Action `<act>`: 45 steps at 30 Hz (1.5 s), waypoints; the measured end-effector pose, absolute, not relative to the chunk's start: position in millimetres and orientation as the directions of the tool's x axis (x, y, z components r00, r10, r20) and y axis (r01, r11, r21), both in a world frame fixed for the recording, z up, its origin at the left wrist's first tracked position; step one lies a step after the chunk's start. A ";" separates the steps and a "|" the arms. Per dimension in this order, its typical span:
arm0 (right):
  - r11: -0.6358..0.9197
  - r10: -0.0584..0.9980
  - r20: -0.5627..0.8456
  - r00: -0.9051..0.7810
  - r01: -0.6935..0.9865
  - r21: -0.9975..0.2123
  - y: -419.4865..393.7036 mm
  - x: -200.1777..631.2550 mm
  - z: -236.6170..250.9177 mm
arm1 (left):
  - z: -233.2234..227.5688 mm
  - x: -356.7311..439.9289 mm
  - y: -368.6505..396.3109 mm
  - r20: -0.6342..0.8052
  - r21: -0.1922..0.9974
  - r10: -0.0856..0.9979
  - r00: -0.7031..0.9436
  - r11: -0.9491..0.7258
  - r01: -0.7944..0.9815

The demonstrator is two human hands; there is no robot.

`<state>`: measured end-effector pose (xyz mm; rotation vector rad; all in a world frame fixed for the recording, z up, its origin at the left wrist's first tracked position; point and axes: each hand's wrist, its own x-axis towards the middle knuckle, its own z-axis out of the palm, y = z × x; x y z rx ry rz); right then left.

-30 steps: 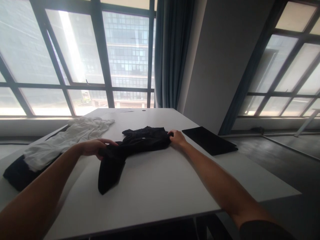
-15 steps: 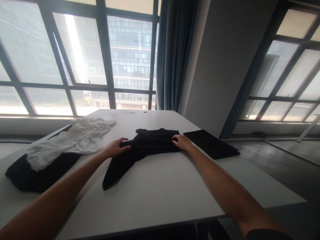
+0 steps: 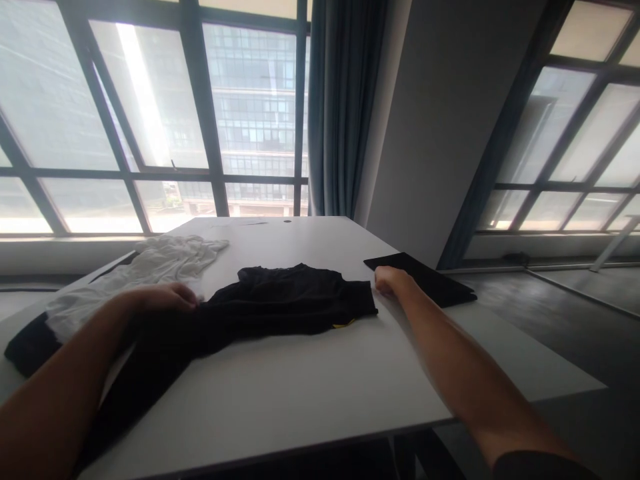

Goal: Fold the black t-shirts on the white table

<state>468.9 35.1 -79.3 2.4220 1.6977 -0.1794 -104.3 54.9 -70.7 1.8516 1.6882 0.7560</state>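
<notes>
A black garment [image 3: 290, 300] lies stretched across the white table [image 3: 300, 383], creased along its upper edge. A small yellow patch shows at its lower right edge. One long dark part of it trails toward the near left, partly behind my left forearm. My left hand [image 3: 173, 297] is closed on the garment's left portion, its fingertips pinching the cloth. At the squared right end, my right hand [image 3: 395, 281] is curled with knuckles up, right beside the edge. Its fingertips are turned down, and whether they hold cloth is hidden.
On the left of the table a crumpled white cloth [image 3: 165, 260] rests over a dark cloth [image 3: 27, 350]. A flat black folded piece [image 3: 425, 280] lies by the table's right edge. Windows, a blue-grey curtain [image 3: 335, 113] and a grey pillar stand beyond the table.
My left hand has moved left and nearer, drawing the black garment out longer. My right hand has shifted right, from on the cloth to its end. The yellow patch has come into sight.
</notes>
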 end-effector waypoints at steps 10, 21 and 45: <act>0.129 0.984 0.154 -0.089 0.952 -0.277 48.4 414.2 -105.6 | -111.0 -13.3 65.5 0.242 0.461 0.940 0.242 -0.331 0.823; -0.073 0.995 -0.081 0.065 0.992 -0.103 38.9 428.4 -80.8 | -96.6 -62.4 68.7 0.372 0.442 0.925 -0.079 -0.102 0.891; 0.293 0.955 0.018 -0.296 0.931 -0.217 32.5 359.2 -108.2 | -97.1 -11.5 44.4 0.007 0.114 0.953 0.303 -0.301 0.947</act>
